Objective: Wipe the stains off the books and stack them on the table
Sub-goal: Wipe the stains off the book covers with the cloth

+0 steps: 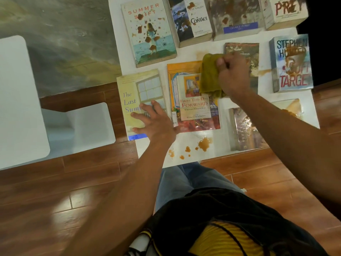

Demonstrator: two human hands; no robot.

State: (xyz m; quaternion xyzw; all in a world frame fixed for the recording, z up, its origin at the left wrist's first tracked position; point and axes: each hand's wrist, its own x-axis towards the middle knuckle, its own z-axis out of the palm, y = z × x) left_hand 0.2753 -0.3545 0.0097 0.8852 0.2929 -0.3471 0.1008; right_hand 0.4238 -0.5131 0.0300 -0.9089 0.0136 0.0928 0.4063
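Several books lie flat on a white table [193,145]. My right hand [233,74] grips an olive-green cloth [210,76] over the top right corner of the orange book "From This Day Forward" [191,106]. My left hand [153,121] rests with straight fingers on the pale yellow book "The Last Summer" [132,100] at the table's left edge. Brown stains cover "Summer Shift" [147,32], "Contact" [191,19], a brown-spattered book [236,15], "Prey" [284,12], "Soft Target" [292,63] and a glossy book [245,130] under my right forearm.
Brown spills [203,144] dot the table's near edge, and a smear [200,55] lies by the cloth. A dark book [239,50] sits behind my right hand. White stools [88,126] stand to the left on the wooden floor [73,182]. My legs are under the near edge.
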